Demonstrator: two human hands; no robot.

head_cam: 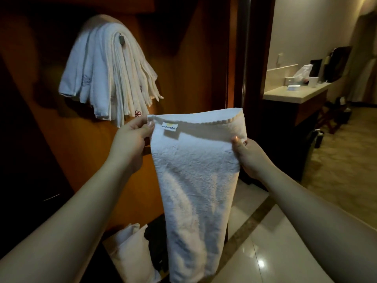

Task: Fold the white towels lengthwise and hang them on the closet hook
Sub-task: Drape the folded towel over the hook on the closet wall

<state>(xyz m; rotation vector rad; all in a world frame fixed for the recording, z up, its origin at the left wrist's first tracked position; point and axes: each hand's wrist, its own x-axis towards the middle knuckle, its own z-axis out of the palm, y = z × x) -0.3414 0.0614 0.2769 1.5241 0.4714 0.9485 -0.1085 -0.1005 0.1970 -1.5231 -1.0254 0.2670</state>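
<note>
Both hands pinched one white towel (195, 180) by its top corners, left hand (130, 139) and right hand (247, 154), so it hung folded lengthwise. Plenty already draped the hook (121, 40) behind; this one wasn't hung yet.

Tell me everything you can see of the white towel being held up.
The white towel is thick terry cloth, fluffy and creased. It hangs upright in front of the person, folded into a long narrow strip, and its lower end runs out of view. A scalloped hem runs along the top edge, and a small label with yellow and dark print sits near the top left corner. The left hand pinches that corner; the right hand pinches the right edge slightly lower.
</note>
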